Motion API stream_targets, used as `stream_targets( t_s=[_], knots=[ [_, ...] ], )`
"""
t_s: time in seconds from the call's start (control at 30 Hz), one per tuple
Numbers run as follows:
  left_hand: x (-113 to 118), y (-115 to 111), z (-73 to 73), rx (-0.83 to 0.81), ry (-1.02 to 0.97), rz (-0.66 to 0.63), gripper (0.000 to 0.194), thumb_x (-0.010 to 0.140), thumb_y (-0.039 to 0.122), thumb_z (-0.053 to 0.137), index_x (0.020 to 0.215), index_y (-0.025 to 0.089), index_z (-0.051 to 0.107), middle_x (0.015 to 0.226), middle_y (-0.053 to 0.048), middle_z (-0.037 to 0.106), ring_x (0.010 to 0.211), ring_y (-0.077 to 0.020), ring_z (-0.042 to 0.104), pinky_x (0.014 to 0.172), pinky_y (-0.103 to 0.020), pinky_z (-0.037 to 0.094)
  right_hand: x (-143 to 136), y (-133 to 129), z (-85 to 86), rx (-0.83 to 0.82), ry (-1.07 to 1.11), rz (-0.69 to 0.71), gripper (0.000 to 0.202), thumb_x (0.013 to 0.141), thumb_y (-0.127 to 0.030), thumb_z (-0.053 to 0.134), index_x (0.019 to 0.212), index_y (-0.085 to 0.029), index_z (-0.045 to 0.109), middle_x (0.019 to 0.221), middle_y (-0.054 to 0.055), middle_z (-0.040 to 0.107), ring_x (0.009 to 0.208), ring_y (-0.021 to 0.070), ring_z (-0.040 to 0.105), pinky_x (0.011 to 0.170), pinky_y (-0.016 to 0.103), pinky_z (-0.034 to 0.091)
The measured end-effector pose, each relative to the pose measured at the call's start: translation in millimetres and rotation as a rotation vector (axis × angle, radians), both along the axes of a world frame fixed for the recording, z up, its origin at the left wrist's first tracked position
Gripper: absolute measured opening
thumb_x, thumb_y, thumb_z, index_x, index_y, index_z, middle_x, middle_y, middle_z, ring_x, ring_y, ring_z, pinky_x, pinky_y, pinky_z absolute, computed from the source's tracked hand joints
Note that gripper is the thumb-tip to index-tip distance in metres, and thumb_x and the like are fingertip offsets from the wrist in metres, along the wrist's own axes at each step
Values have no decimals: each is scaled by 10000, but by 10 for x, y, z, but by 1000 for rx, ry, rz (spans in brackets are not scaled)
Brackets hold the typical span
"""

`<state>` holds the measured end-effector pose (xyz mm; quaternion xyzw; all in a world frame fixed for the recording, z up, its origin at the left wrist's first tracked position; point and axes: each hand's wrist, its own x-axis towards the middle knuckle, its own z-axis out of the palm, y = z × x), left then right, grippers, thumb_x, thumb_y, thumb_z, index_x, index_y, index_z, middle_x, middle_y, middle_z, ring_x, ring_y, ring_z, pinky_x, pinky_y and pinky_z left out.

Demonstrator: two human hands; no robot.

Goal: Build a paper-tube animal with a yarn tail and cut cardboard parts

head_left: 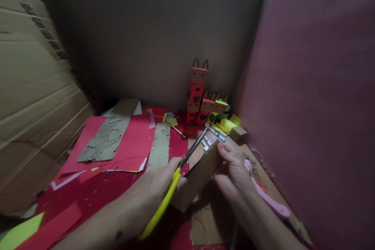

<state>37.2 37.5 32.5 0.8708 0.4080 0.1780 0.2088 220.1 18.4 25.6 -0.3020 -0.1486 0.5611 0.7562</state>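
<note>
My left hand is closed around a pair of scissors with a yellow handle. Their dark metal blades point up and away, along the edge of a brown cardboard piece. A left fingertip also touches the lower left end of this cardboard. My right hand pinches the cardboard's upper right end between thumb and fingers, holding it tilted above the table. How far apart the blades are is hard to make out. Beneath the hands lies a flat cardboard sheet.
Behind stand several cardboard animal figures with red and yellow bodies. White markers lie before them. A pink-handled tool rests at right. Red paper and cardboard strips lie left. Cardboard and a pink wall flank the table.
</note>
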Motion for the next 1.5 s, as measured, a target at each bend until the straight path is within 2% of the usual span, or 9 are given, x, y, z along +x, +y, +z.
stream_targets(
  t_s=[0.1,0.2,0.47,0.6,0.73,0.9,1.07,1.27,1.5],
  knots=[
    [-12,-80,123,25,94,-63,250,834,318,385,1034,209,489,765,-15,640,657,-160,598,544,-224,411,0,-4,16,52,-44,-11,142,626,-168,744,699,-181,624,661,-37,658,588,115,584,686,286,487],
    [21,-121,165,75,181,-52,235,829,305,382,999,193,499,764,-30,627,675,-170,593,566,-237,410,-16,-17,44,86,-60,-45,130,631,-158,736,691,-179,622,667,-30,661,595,117,585,718,296,486],
    [75,-124,76,168,311,-58,196,833,286,393,963,171,483,721,-50,610,618,-179,583,513,-244,393,-44,-28,10,54,-47,-22,131,635,-179,737,696,-181,621,661,-33,635,602,118,562,708,293,466],
    [85,-130,69,236,395,-77,171,809,211,415,962,165,477,746,-63,619,646,-187,590,536,-260,413,-43,-26,-3,58,-58,-33,142,626,-187,748,695,-184,623,667,-38,637,604,112,560,689,273,457],
    [112,-150,73,305,493,-60,235,794,120,368,1001,139,477,697,-65,621,621,-220,600,514,-293,416,-50,-26,6,48,-27,-38,139,623,-177,748,680,-185,621,650,-39,639,584,112,561,702,291,468],
    [110,-167,64,344,555,-86,208,795,131,384,973,133,492,668,-60,612,584,-231,607,470,-289,404,-61,-21,-3,37,10,-27,123,639,-161,736,677,-180,621,639,-31,643,578,109,566,703,289,475],
    [87,-163,37,381,554,-139,188,797,125,371,929,140,504,692,-72,606,583,-252,604,444,-309,392,-62,-17,-32,51,31,-30,119,643,-145,734,687,-181,629,656,-31,653,605,102,579,707,263,474],
    [104,-130,-6,317,517,-60,207,837,168,326,966,130,484,715,-81,608,631,-244,602,497,-315,396,-76,-14,-26,57,64,-25,112,656,-116,718,681,-173,625,633,-31,659,585,92,581,708,265,491],
    [122,-164,44,234,442,-56,222,843,171,327,988,140,493,777,-85,600,659,-202,564,527,-281,362,-99,-7,-25,64,71,-30,124,638,-100,725,655,-171,625,610,-34,650,560,89,570,676,251,502]
  ],
)
